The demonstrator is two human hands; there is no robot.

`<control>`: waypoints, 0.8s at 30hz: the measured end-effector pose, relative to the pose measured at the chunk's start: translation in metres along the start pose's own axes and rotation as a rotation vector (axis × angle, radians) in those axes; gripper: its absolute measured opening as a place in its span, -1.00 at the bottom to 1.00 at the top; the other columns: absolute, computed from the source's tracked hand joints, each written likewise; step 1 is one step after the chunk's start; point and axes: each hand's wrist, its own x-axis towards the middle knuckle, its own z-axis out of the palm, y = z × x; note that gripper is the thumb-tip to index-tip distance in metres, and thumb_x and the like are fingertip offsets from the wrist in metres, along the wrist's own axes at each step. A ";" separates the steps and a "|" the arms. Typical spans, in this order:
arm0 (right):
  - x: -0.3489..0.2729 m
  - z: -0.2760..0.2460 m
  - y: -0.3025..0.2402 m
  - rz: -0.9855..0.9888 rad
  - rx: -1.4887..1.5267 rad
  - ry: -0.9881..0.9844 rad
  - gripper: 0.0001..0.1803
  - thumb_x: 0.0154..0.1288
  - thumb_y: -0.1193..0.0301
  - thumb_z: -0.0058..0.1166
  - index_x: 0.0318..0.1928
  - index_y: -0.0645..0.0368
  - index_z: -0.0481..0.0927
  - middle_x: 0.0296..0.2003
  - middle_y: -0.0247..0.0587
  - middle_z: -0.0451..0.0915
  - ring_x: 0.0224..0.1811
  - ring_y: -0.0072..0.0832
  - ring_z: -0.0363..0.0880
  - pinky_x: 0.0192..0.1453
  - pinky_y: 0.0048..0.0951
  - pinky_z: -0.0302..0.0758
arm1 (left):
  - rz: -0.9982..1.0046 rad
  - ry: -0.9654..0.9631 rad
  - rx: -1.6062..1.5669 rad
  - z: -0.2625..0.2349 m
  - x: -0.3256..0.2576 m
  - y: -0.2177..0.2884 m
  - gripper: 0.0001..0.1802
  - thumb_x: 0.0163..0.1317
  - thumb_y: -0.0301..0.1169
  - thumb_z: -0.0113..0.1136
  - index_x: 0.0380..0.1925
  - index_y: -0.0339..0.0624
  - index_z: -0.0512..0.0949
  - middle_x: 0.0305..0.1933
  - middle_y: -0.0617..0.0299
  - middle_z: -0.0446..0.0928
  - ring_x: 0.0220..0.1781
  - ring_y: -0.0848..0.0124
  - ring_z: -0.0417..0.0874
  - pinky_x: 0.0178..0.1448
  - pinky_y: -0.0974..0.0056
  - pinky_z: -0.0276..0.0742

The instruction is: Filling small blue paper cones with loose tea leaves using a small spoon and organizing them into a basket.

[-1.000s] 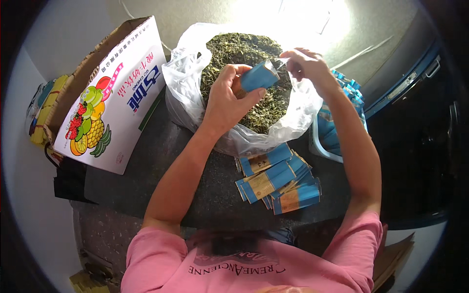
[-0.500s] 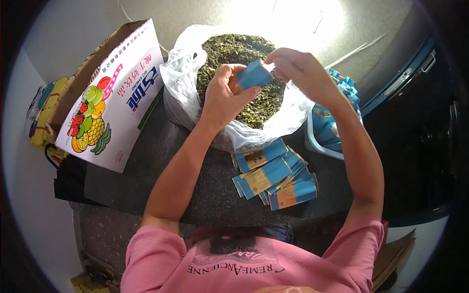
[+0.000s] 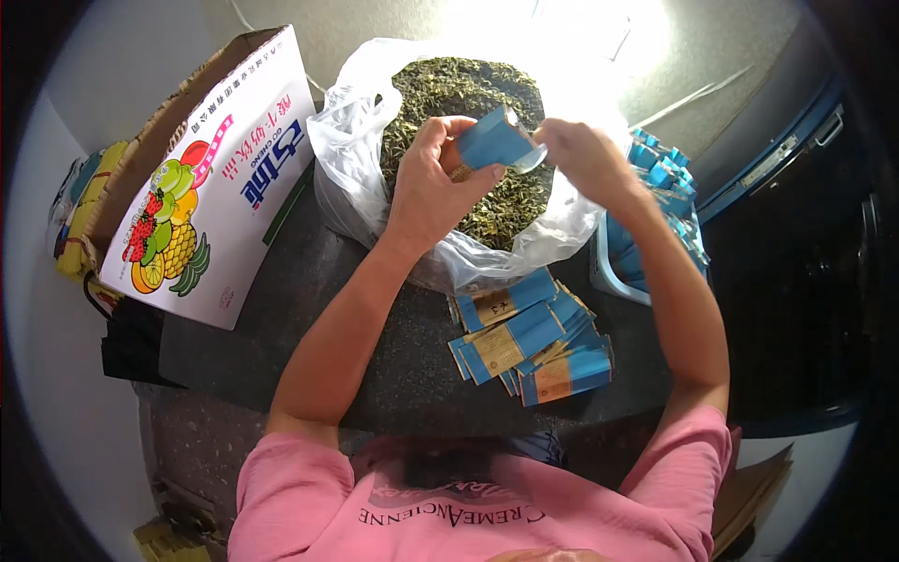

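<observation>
My left hand [image 3: 433, 184] grips a small blue packet [image 3: 493, 141] and holds it over a clear plastic bag [image 3: 351, 140] full of dried green leaves [image 3: 464, 89]. My right hand [image 3: 582, 159] pinches a small clear scoop [image 3: 530, 159] at the packet's open end. Both hands hover above the leaves. A pile of several flat blue packets with tan labels [image 3: 529, 337] lies on the dark table [image 3: 309, 328] just in front of the bag.
A white cardboard box with fruit pictures [image 3: 201, 187] stands at the left of the table. At the right, a white container [image 3: 613, 272] holds several blue packets [image 3: 665, 178]. A dark blue case [image 3: 777, 159] lies further right.
Both hands and the blue packet have drifted slightly left and toward me over the leaves. The scoop in my right hand now shows at the packet's mouth.
</observation>
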 end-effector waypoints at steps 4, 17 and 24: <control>0.025 0.067 0.011 0.254 0.375 -0.074 -0.71 0.31 0.28 -0.04 -0.30 0.26 0.61 -0.51 -0.09 0.60 -0.46 -0.27 0.60 -0.30 -0.22 0.52 | 0.006 -0.001 0.033 0.004 0.002 0.005 -0.50 0.04 -0.48 0.43 -0.03 -0.32 0.44 -0.10 0.15 0.55 -0.05 0.46 0.65 -0.02 0.35 0.59; 0.011 -0.033 -0.004 0.291 0.793 0.075 -0.76 0.40 0.25 -0.02 -0.25 0.09 0.65 -0.58 -0.47 0.42 -0.59 -0.69 0.30 -0.49 -0.60 0.22 | -0.033 0.009 0.018 0.001 0.003 -0.003 -0.48 0.04 -0.39 0.43 -0.01 -0.33 0.44 -0.12 0.12 0.55 -0.12 0.46 0.63 -0.07 0.35 0.59; 0.001 -0.064 -0.025 0.168 0.649 0.103 -0.75 0.39 0.24 -0.05 -0.26 0.09 0.64 -0.65 -0.50 0.33 -0.63 -0.72 0.17 -0.51 -0.57 0.09 | -0.027 0.016 0.031 0.003 0.003 -0.004 -0.46 0.06 -0.37 0.43 0.01 -0.32 0.45 -0.10 0.12 0.54 -0.11 0.43 0.63 -0.06 0.34 0.60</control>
